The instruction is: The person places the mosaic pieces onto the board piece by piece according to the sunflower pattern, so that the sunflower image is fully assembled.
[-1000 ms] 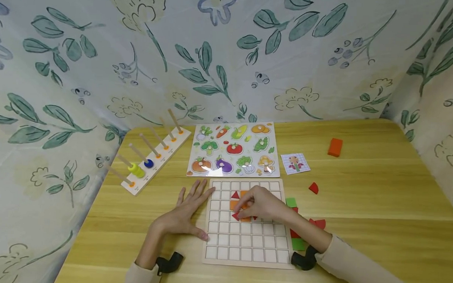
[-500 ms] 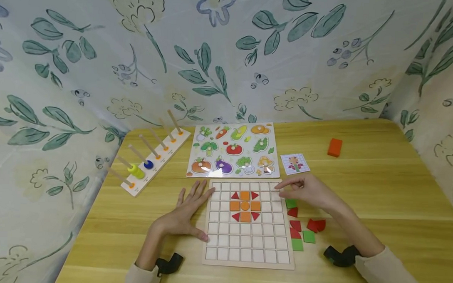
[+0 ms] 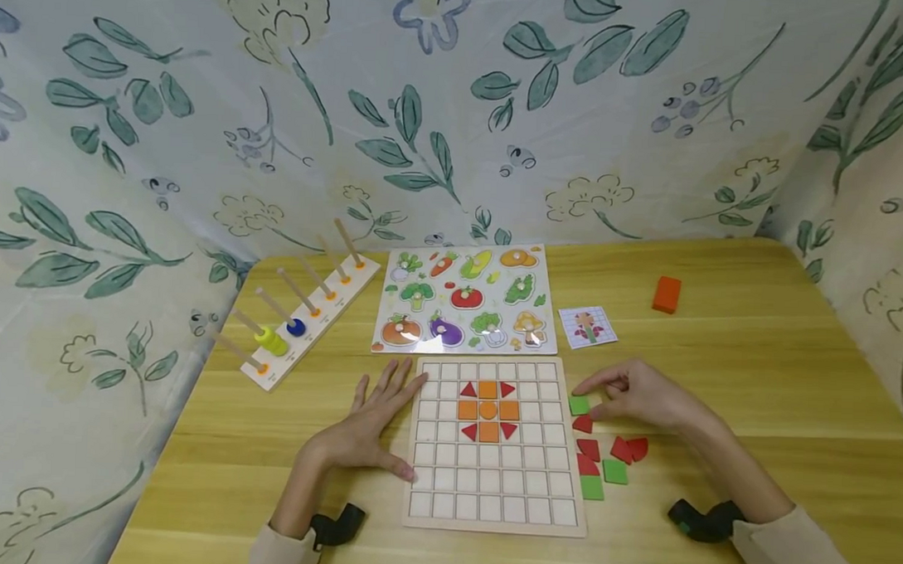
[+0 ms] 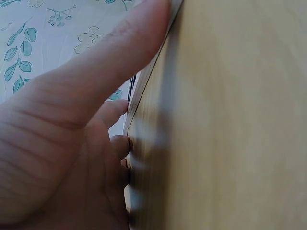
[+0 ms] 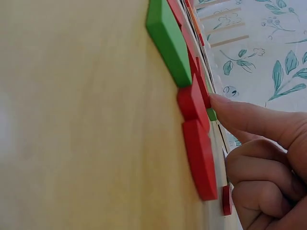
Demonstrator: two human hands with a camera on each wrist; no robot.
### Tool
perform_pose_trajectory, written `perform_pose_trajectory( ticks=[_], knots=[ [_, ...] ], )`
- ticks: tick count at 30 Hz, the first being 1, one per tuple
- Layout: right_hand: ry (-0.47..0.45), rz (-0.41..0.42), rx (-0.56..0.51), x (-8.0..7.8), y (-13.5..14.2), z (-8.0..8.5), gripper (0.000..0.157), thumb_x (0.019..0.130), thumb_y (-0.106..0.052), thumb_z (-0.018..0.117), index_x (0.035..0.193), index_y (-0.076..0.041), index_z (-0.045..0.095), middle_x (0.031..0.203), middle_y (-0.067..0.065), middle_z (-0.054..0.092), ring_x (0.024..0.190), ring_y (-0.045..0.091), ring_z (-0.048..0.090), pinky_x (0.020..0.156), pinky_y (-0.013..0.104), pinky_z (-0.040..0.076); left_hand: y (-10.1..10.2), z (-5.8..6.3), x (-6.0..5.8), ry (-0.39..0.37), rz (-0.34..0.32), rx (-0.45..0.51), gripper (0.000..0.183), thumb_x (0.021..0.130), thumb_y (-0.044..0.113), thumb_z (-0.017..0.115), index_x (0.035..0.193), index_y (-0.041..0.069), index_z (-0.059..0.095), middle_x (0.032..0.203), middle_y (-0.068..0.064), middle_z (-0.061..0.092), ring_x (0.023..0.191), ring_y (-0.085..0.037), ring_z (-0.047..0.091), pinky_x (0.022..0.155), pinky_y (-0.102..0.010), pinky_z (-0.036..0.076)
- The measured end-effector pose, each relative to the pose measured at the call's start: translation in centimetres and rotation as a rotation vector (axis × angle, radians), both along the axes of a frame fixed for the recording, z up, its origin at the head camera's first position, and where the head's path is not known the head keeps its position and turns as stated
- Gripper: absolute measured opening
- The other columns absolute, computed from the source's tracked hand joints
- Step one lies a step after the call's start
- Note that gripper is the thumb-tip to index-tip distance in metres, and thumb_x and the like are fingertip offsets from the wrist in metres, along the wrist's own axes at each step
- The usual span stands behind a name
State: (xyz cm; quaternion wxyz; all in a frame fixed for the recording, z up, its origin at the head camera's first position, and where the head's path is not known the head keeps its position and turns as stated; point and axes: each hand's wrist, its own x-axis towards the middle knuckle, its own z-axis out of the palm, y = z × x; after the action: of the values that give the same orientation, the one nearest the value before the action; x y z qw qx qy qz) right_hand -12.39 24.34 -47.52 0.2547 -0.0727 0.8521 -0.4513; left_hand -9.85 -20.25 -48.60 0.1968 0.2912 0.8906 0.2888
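Note:
My left hand (image 3: 364, 428) lies with fingers spread at the left side of a wooden grid board (image 3: 488, 509), fingertip and thumb touching its edge. In the board's cells are orange squares (image 3: 488, 390), an orange circle (image 3: 488, 410) and several red triangles (image 3: 469, 432). My right hand (image 3: 652, 395) is over the loose tiles right of the board. Its index fingertip and thumb stand apart at opposite sides of a green square tile (image 3: 578, 405), the thumb by a red tile (image 3: 583, 423). The right wrist view shows the thumb (image 5: 235, 112) low beside the tiles, other fingers curled.
More red tiles (image 3: 588, 449) and green tiles (image 3: 615, 471) lie right of the board. Behind it are a vegetable puzzle (image 3: 381, 317) and a pattern card (image 3: 608, 331). A peg stand (image 3: 319, 315) is back left; an orange-red block (image 3: 667, 294) is back right.
My right hand has left a red triangle on the board and moved right, off the board, then down to the green square tile. The left hand has stayed in place.

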Motion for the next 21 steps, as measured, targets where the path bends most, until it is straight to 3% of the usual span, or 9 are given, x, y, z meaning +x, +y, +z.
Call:
perform_pose_trajectory(
  ticks=[9,21],
  knots=[
    [0.009,-0.07,0.015,-0.4,0.7,0.2,0.031,0.088,-0.02,0.082,0.117,-0.009,0.078,0.065,-0.003,0.035,0.062,0.014,0.036,0.054,0.025,0.028,0.0,0.1,-0.1,-0.005,-0.006,0.001,0.135,0.07,0.048,0.094,0.168,0.017,0.007,0.174,-0.013,-0.018,0.159,-0.039,-0.022,0.12,-0.071,-0.02],
    [0.033,-0.095,0.041,-0.6,1.1,0.0,0.034,0.088,-0.026,0.083,0.116,-0.008,0.077,0.063,-0.004,0.035,0.059,0.013,0.035,0.055,0.026,0.027,-0.1,-0.2,-0.2,0.005,-0.009,-0.017,0.135,0.07,0.05,0.093,0.168,0.019,0.005,0.174,-0.012,-0.018,0.16,-0.039,-0.022,0.121,-0.071,-0.019]
  ],
)
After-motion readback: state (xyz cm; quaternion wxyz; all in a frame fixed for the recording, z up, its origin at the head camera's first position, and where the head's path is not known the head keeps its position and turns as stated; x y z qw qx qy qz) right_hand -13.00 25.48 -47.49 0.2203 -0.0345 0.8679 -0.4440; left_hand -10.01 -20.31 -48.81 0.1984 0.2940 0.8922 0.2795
